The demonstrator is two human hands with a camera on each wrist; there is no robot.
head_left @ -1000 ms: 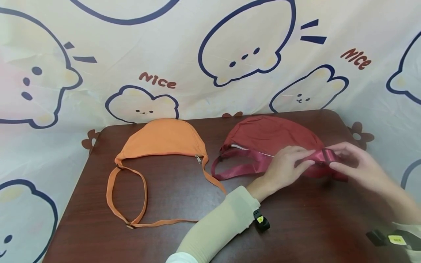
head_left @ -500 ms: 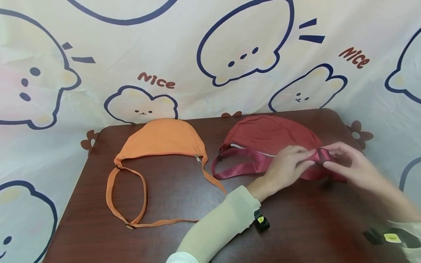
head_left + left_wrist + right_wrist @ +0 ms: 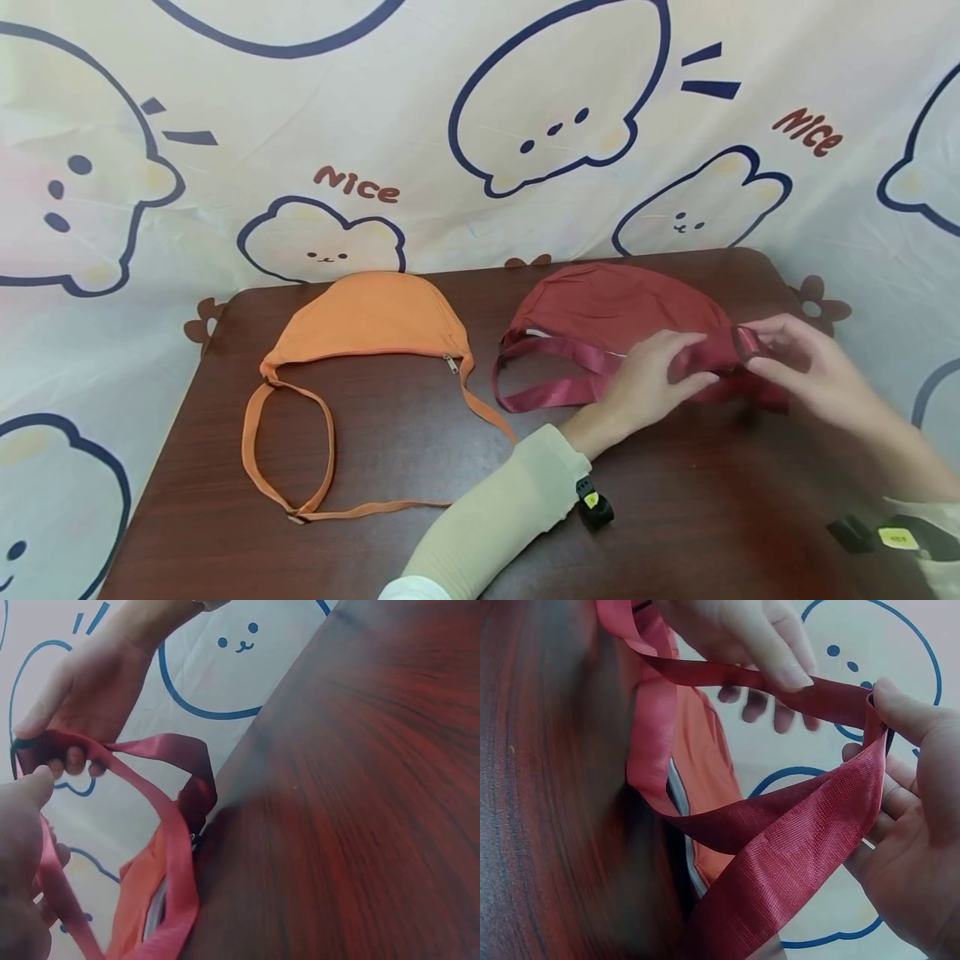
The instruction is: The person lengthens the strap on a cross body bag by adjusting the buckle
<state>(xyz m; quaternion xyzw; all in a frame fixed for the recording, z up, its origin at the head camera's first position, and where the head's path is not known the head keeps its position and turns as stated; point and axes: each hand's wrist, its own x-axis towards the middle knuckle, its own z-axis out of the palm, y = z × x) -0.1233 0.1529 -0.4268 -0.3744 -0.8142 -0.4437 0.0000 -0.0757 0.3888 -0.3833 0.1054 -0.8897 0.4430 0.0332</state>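
Nearest: dark wood-grain worktop; pale sleeves, a small black camera strapped at the left wrist. Both hands raised over the right half.

Right hand: thumb and fingers pinch the dark slider buckle of a crimson webbing strap. Left hand: thumb and fingers parted, one on either side of the strap; thumb touches it in the right wrist view, but whether it grips, cannot tell. My reading: right hand steadies the buckle, left guides the webbing beside it. Held off the surface, probably so both faces can be reached.

Just beyond, under the lifted strap: dark red waist bag, lying at the far right, its grey-lined zip facing the person. Slack strap loops at its left.

Left of it, well apart from the hands: orange waist bag, flat, its strap looped toward the person, metal zip pull hanging. Likely spread there to keep the two straps from tangling.

Farthest: cartoon-printed cloth backdrop.
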